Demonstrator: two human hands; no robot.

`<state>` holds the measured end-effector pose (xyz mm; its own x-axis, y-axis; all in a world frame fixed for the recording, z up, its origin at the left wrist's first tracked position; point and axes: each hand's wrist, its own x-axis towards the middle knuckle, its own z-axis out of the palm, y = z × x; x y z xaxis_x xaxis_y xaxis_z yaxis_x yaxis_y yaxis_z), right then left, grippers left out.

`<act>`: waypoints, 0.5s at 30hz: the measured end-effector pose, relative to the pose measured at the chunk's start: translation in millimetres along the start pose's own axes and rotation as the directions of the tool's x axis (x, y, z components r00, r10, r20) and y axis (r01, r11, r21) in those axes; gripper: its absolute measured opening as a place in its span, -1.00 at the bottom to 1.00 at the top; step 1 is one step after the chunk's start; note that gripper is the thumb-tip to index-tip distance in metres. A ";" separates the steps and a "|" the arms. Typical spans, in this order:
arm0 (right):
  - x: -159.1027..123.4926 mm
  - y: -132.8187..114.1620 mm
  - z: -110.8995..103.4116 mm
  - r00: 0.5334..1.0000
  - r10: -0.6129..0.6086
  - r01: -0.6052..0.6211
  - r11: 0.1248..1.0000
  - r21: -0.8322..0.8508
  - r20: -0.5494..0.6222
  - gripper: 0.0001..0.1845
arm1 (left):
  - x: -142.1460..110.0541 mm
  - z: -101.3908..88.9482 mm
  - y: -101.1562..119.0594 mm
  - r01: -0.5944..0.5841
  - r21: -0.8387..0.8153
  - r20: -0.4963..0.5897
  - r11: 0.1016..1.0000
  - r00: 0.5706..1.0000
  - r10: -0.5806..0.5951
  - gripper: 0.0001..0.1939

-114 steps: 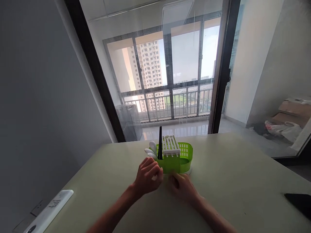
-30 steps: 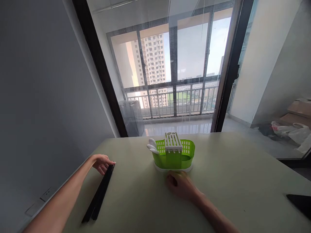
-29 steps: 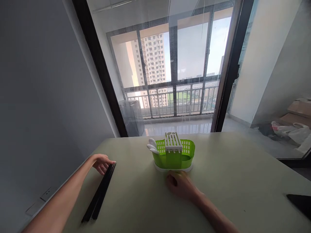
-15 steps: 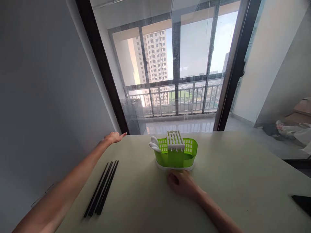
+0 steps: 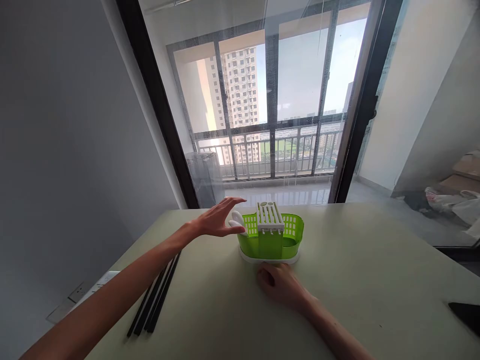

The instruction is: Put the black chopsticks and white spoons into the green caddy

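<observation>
My left hand (image 5: pixel 219 219) is open, thumb and fingers spread apart, at the left end of a green cutlery basket (image 5: pixel 270 246). White spoons (image 5: pixel 237 218) stand tilted in that end, between or just behind the thumb and fingers; contact cannot be made out. The basket has a white slotted holder (image 5: pixel 270 215) across its middle and a white base. Right in front of the base, my right hand (image 5: pixel 281 284) rests on the table as a loose fist, with a hollow showing and nothing visible inside. Several black chopsticks (image 5: pixel 157 302) lie at left, partly covered by my left forearm.
The pale table (image 5: pixel 360 265) reaches to a large glass door (image 5: pixel 300 100) with a dark frame. A dark pointed object (image 5: pixel 465 316) lies at the right table edge. Beyond the left edge are a wall socket (image 5: pixel 77 292) and a white item (image 5: pixel 108 276) behind my forearm.
My left hand has moved right, from the far left table edge to the spoons, with its fingers now spread. My right hand and the basket have hardly moved.
</observation>
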<state>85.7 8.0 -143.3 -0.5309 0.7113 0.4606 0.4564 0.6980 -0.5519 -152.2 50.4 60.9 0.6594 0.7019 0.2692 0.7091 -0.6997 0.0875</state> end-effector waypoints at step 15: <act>0.9 1.1 1.9 1.000 -0.022 0.022 1.000 0.012 0.000 -0.87 | 35.7 24.6 24.9 -0.179 0.220 0.348 0.959 0.933 0.094 -0.38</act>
<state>84.4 9.2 -144.8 -0.5408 0.6957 0.4728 0.4362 0.7125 -0.5496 -104.8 61.3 49.0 0.7686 0.6354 -0.0740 0.6172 -0.7670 -0.1756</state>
